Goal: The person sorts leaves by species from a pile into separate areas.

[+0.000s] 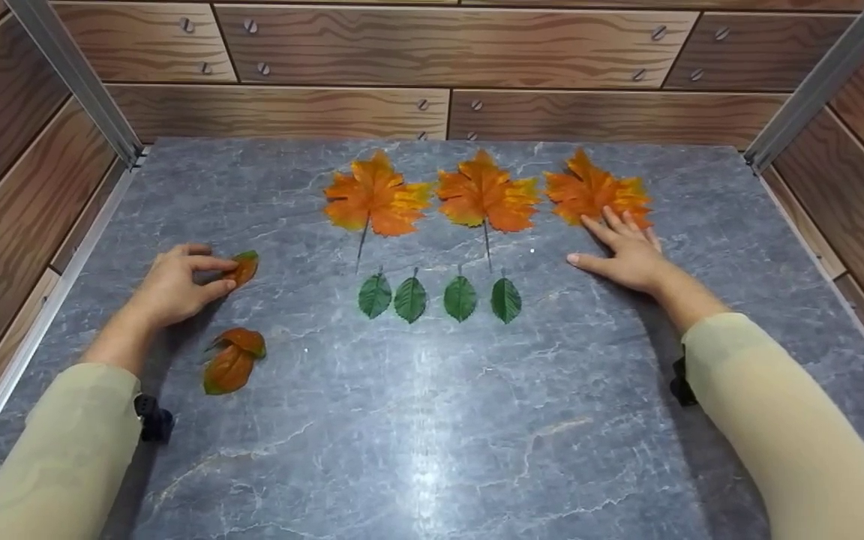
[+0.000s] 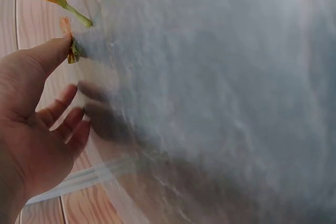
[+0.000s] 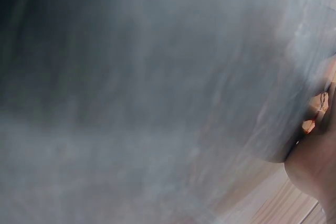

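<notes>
My left hand [image 1: 181, 281] pinches a small orange-brown leaf with a green edge [image 1: 245, 268] between thumb and forefinger, at the left of the table. In the left wrist view, that hand [image 2: 44, 108] has its other fingers loosely bent. Nearer the front lie overlapping orange-brown leaves [image 1: 229, 367]. On the right, my right hand [image 1: 631, 259] spreads its straight fingers, tips resting on the lower part of an orange maple leaf [image 1: 586, 187]. Only an edge of this hand [image 3: 312, 166] shows in the right wrist view, with bits of orange behind it.
Two more orange maple leaves with stems, one at the left [image 1: 372, 199] and one in the middle [image 1: 483, 191], complete a back row. Several green leaves [image 1: 460, 298] line up below them. Wood-patterned walls [image 1: 439, 45] and metal posts [image 1: 76, 82] border the grey marbled table [image 1: 402, 420].
</notes>
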`<state>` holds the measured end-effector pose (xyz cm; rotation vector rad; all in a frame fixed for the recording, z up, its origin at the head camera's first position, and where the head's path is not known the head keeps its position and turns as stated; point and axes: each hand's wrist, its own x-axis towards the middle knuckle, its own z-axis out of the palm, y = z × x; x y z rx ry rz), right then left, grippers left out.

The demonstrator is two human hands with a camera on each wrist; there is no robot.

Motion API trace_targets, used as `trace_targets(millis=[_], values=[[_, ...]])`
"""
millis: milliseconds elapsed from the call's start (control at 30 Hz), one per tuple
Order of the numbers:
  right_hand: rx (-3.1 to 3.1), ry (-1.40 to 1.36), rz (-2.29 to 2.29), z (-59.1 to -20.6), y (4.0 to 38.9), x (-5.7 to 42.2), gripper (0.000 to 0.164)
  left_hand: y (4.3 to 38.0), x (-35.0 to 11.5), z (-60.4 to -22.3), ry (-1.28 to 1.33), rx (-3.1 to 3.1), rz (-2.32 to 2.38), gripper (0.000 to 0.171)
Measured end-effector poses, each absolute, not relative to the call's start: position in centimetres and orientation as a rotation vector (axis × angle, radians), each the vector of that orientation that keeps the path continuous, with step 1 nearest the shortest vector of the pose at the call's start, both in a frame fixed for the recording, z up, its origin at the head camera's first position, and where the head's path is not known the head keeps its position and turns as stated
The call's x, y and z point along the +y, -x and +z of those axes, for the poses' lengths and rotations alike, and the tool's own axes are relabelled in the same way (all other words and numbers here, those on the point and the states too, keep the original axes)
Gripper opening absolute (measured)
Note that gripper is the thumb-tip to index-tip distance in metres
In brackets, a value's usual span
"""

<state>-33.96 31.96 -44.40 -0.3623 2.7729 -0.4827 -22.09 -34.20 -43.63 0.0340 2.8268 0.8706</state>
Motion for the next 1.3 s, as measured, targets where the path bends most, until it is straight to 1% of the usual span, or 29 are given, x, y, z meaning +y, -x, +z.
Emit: trace_targets(millis=[167,533,900,1133,1300], values=[[2.770,0.364,-0.490,-44.4,33.9,32.0,0.101,22.0,-34.6,-43.8,-0.007,2.766,0.843,0.053],[2.765,0.366,-0.505,-44.3,33.9,32.1,0.103,22.0,-34.6,-44.1,-0.062,2.744,0.791,0.059],[2.801,0.360,-0.661,-44.1,33.5,31.8,0.101,21.9,-34.8,-43.9,-0.043,2.737,0.820,0.060],[2.872,0.453,-0.720,-43.6,33.0,31.8,0.095,21.9,-34.8,-44.1,-0.035,2.740,0.854,0.059],[2.894,0.481,-0.794,-42.7,32.7,30.8,0.092,22.1,-34.8,-44.2,-0.017,2.729,0.864,0.059]])
